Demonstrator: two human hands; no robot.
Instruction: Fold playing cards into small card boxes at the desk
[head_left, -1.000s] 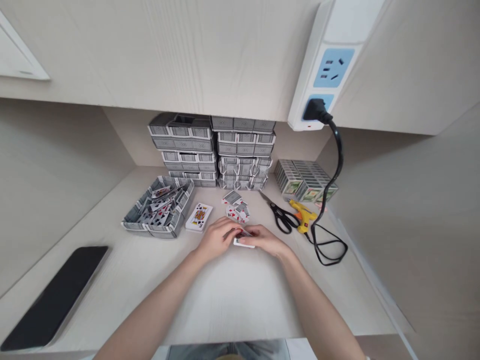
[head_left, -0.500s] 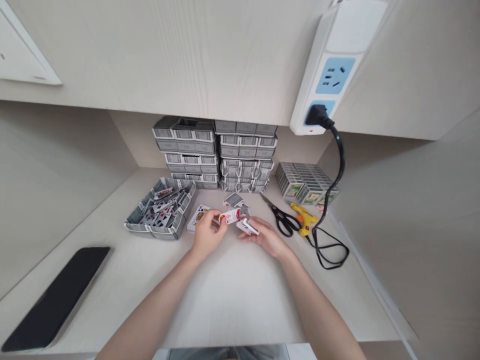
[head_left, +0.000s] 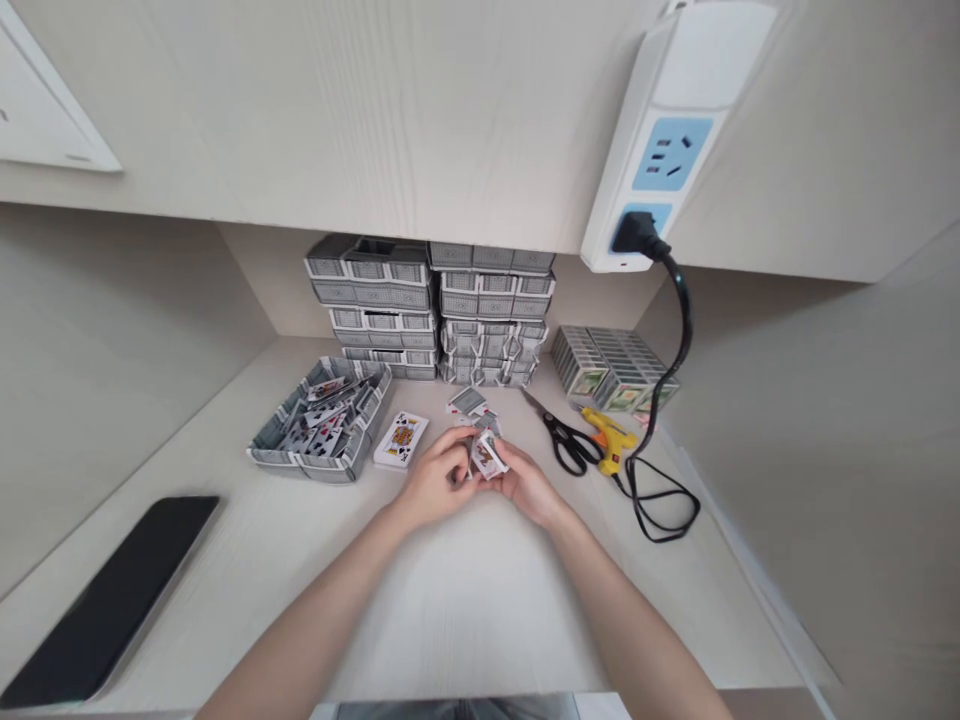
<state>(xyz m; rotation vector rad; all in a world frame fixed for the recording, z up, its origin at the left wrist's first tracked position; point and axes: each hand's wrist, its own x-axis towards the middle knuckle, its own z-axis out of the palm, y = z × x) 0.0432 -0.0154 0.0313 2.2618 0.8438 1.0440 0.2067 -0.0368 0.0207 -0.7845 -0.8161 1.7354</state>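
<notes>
Over the middle of the table my two hands are close together around playing cards. My right hand [head_left: 527, 484] grips a folded playing card [head_left: 489, 456] between thumb and fingers. My left hand [head_left: 441, 480] has its fingers curled at the left side of this card and holds a card that shows only as a thin edge. Left of my left hand lies a deck of cards [head_left: 400, 440] with a king on top. Loose cards [head_left: 469, 402] lie face down just beyond my hands.
A woven card tray [head_left: 349, 465] holding cards is at left, near a black flat object [head_left: 112, 600]. Stacked card boxes [head_left: 495, 300] stand behind. Scissors [head_left: 574, 445], a yellow glue gun [head_left: 611, 437], its cable and card packs [head_left: 611, 365] are at right. A power strip [head_left: 675, 130] hangs above.
My left hand has moved right and down from beside the deck, bringing its card to my right hand. The folded card in my right hand now stands more upright. The king card is uncovered.
</notes>
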